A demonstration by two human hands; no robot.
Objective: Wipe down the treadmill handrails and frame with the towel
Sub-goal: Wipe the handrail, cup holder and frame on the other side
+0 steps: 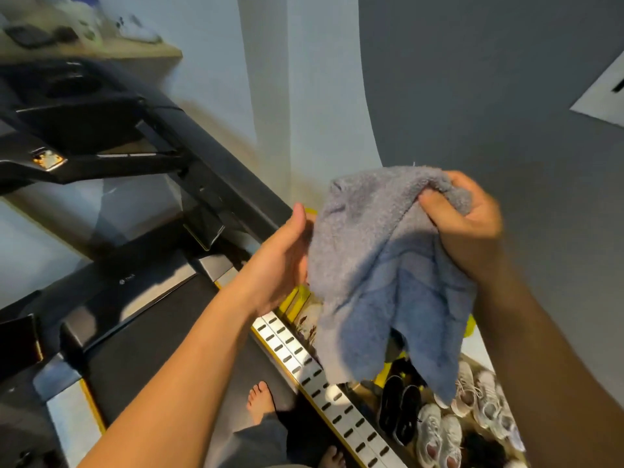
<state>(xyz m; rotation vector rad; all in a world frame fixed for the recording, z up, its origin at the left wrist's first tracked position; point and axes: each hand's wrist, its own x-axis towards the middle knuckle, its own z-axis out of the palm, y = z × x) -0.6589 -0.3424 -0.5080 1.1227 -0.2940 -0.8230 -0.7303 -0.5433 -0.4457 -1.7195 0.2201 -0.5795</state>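
The towel [381, 265] is soft, light terry that drapes and bunches, so it is best gathered into a thick wad in the palm before pressing on a rail. It is grey-blue, fluffy, and hangs in loose folds in the air over the right edge of the treadmill [141, 319]. The right hand [469, 228] has its fingers clenched on the top corner. The left hand [287, 261] is open, its palm against the towel's side, grasping nothing.
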